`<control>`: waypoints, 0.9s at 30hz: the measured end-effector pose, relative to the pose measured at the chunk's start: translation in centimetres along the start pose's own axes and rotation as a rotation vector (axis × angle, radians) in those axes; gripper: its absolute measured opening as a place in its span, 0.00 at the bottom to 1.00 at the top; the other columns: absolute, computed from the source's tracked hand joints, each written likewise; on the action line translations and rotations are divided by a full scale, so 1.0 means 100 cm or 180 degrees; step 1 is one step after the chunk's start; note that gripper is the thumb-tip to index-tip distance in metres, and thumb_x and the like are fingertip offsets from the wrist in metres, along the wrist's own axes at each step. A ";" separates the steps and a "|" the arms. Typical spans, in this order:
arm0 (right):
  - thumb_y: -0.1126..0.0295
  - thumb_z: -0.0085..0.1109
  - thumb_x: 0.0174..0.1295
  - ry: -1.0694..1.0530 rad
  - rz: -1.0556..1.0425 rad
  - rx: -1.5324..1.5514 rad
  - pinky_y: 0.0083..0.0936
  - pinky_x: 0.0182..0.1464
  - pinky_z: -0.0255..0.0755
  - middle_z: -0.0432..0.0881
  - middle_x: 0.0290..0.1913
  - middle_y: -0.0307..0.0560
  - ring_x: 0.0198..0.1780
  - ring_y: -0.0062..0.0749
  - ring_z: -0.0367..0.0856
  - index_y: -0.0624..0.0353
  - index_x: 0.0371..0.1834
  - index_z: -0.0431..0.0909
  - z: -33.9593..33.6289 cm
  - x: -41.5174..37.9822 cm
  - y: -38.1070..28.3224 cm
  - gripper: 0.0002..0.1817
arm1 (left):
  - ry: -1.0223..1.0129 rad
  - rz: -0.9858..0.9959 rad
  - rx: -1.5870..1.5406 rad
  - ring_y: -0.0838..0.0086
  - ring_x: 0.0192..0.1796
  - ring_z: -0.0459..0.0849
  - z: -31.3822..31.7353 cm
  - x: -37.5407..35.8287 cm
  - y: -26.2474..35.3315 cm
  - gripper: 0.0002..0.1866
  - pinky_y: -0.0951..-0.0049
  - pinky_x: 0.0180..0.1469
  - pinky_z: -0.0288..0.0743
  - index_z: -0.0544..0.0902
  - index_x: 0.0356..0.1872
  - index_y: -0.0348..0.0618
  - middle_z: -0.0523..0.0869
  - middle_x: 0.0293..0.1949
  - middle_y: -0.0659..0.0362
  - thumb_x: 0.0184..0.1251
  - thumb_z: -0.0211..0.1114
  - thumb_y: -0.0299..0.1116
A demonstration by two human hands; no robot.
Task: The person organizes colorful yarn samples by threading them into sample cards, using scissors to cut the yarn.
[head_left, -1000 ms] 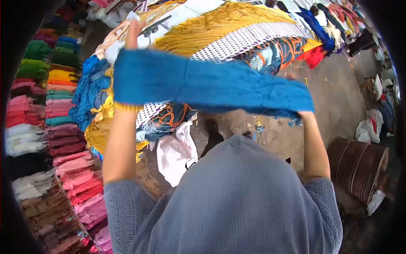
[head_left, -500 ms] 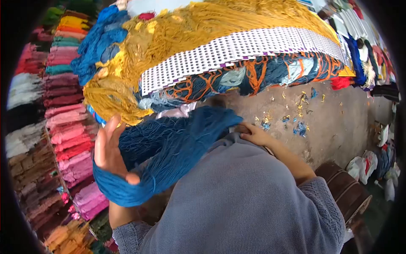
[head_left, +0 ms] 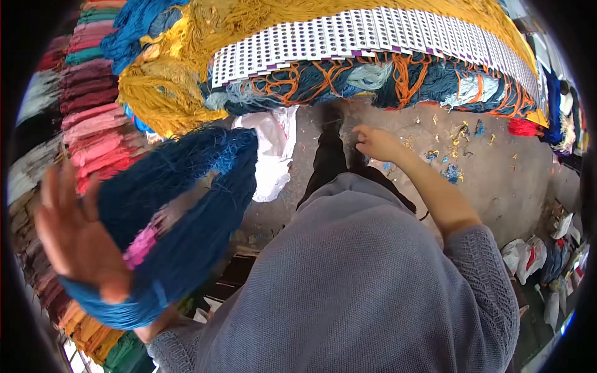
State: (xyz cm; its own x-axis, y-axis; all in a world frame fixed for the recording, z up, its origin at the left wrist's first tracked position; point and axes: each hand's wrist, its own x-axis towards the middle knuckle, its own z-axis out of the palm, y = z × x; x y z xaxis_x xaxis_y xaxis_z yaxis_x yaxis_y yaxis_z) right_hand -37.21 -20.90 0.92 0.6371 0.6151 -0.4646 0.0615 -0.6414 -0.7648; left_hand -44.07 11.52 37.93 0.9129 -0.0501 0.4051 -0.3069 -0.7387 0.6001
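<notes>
A loop of dark blue yarn, a skein, hangs around the wrist of my left hand. That hand is raised at the left, palm up, its fingers stretched and apart. The skein's far end swings free over the floor, with loose threads and a lighter blue tuft near its top. Through the middle of the loop the background shows. My right hand is apart from the skein, above the floor before my legs. Its fingers are loosely bent with a gap between them, and nothing shows in them.
Ahead stands a heap of mustard yarn, with white dotted cards and dark blue skeins tied with orange. Coloured yarn stacks line the left. A white plastic bag and thread scraps lie on the floor.
My right hand has let go of the skein's far end. My left hand has moved left and toward me with the skein, which now hangs wider. The white bag has come into fuller view.
</notes>
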 end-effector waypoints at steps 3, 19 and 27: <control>0.65 0.58 0.47 -0.0034 -0.0307 -0.0297 0.35 0.47 0.71 0.74 0.49 0.50 0.45 0.43 0.77 0.52 0.57 0.62 0.033 0.023 0.015 0.30 | 0.0180 0.0137 -0.0107 0.42 0.64 0.56 -0.035 0.020 0.026 0.52 0.47 0.60 0.55 0.54 0.66 0.43 0.50 0.65 0.36 0.44 0.59 0.67; 0.61 0.48 0.62 -0.3255 0.0130 0.3456 0.12 0.18 0.57 0.74 0.18 0.39 0.16 0.16 0.65 0.63 0.38 0.77 0.060 -0.038 -0.087 0.16 | 0.0807 -0.0796 0.2312 0.64 0.56 0.70 -0.137 0.107 0.061 0.21 0.62 0.59 0.63 0.65 0.58 0.40 0.72 0.54 0.51 0.65 0.46 0.34; 0.56 0.46 0.64 -0.1456 -0.0549 0.5175 0.15 0.14 0.42 0.52 0.10 0.27 0.11 0.13 0.47 0.58 0.26 0.71 -0.046 -0.095 -0.012 0.17 | 0.0000 -0.1024 0.1722 0.70 0.52 0.74 -0.217 0.087 -0.080 0.23 0.70 0.57 0.66 0.63 0.60 0.39 0.76 0.50 0.55 0.61 0.48 0.25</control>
State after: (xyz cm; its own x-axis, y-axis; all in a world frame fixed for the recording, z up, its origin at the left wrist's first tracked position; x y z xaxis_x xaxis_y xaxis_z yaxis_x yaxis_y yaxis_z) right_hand -39.80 -28.04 8.31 0.4324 0.8809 -0.1923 -0.8773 0.3618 -0.3155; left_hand -39.56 31.61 51.65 0.9369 0.2311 0.2623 0.1627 -0.9523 0.2581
